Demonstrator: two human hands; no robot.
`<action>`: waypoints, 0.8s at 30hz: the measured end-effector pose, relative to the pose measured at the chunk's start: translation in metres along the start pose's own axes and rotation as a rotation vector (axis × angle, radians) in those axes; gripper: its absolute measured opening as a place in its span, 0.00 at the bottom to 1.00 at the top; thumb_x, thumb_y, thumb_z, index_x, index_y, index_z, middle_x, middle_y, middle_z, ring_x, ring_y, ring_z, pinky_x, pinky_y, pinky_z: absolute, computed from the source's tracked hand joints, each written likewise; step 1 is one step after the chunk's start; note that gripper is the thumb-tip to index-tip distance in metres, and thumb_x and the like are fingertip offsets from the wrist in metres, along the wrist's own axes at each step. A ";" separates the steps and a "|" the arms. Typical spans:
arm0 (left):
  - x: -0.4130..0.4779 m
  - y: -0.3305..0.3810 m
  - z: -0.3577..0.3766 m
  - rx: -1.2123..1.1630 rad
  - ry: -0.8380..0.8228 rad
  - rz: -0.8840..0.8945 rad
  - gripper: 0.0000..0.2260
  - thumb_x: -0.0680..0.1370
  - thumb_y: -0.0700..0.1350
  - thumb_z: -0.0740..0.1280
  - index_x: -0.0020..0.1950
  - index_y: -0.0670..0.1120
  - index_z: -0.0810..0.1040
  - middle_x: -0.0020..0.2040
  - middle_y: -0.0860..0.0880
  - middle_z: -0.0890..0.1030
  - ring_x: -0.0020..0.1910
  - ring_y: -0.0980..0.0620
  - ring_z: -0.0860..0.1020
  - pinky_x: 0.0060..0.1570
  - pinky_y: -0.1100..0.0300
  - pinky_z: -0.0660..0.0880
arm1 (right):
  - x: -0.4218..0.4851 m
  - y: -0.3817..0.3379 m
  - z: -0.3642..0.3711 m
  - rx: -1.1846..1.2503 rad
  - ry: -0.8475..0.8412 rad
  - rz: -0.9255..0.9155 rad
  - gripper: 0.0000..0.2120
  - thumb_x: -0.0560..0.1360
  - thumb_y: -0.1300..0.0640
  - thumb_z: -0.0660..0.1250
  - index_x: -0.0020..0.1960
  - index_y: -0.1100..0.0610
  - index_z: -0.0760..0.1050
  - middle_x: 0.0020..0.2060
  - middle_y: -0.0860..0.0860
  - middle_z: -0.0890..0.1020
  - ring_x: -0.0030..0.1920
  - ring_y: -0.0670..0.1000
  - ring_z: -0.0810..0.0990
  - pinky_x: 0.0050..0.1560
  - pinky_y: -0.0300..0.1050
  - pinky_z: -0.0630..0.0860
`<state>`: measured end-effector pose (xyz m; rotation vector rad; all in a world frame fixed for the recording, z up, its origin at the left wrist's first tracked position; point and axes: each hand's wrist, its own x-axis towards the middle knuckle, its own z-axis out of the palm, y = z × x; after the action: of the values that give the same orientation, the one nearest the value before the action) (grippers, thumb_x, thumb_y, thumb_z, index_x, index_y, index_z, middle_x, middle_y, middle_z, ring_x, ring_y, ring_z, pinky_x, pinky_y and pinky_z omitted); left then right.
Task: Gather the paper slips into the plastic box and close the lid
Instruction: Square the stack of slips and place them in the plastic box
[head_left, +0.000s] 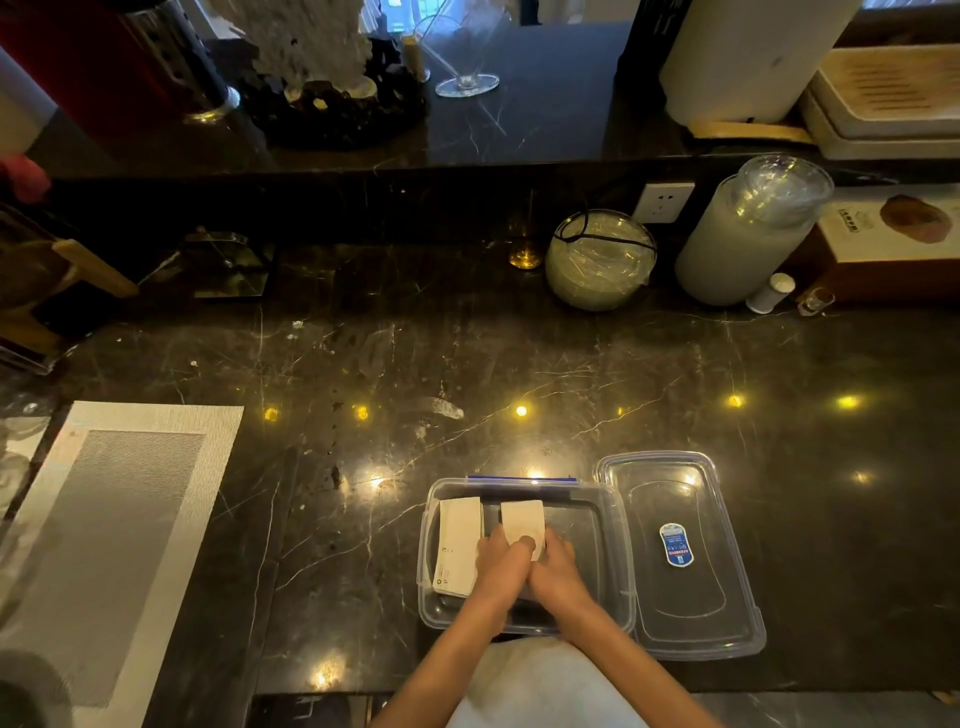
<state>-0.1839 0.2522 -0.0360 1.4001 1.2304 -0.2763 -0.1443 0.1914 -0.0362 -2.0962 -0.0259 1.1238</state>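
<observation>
A clear plastic box (613, 561) sits on the dark marble counter near its front edge. Inside it, on the left, lies a stack of white paper slips (460, 545). My left hand (501, 569) and my right hand (558, 571) are both inside the box, side by side, holding a second bundle of white slips (522, 519) between them over the box's middle. The clear lid (680, 556) with a blue sticker lies flat on the counter, touching the box's right side.
A woven grey placemat (119, 530) lies at the left. Along the back stand a wrapped stack of plastic bowls (600, 260), a wrapped column of cups (748, 234), a small white bottle (771, 293) and a wall socket (664, 201).
</observation>
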 end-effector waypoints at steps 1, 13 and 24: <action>0.000 0.000 0.000 0.005 0.003 -0.001 0.16 0.78 0.47 0.62 0.66 0.47 0.73 0.60 0.44 0.77 0.59 0.46 0.76 0.62 0.50 0.75 | 0.000 0.001 0.000 -0.008 0.000 0.007 0.15 0.78 0.50 0.66 0.63 0.52 0.74 0.61 0.55 0.78 0.64 0.56 0.77 0.65 0.57 0.76; -0.006 0.002 0.006 0.079 -0.002 -0.022 0.15 0.80 0.46 0.60 0.67 0.48 0.71 0.60 0.46 0.76 0.60 0.48 0.75 0.62 0.55 0.74 | 0.000 0.000 0.001 -0.046 0.013 0.003 0.14 0.79 0.49 0.64 0.63 0.51 0.74 0.60 0.53 0.78 0.62 0.54 0.77 0.64 0.54 0.77; -0.024 0.006 -0.014 -0.066 -0.121 0.049 0.19 0.80 0.41 0.58 0.70 0.52 0.69 0.61 0.50 0.78 0.58 0.53 0.75 0.43 0.68 0.70 | -0.016 -0.005 -0.020 0.123 -0.066 0.016 0.18 0.81 0.61 0.63 0.70 0.53 0.69 0.64 0.54 0.79 0.65 0.54 0.77 0.64 0.50 0.75</action>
<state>-0.1956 0.2540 -0.0103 1.3350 1.0957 -0.2798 -0.1381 0.1774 -0.0144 -1.9535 0.0285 1.1744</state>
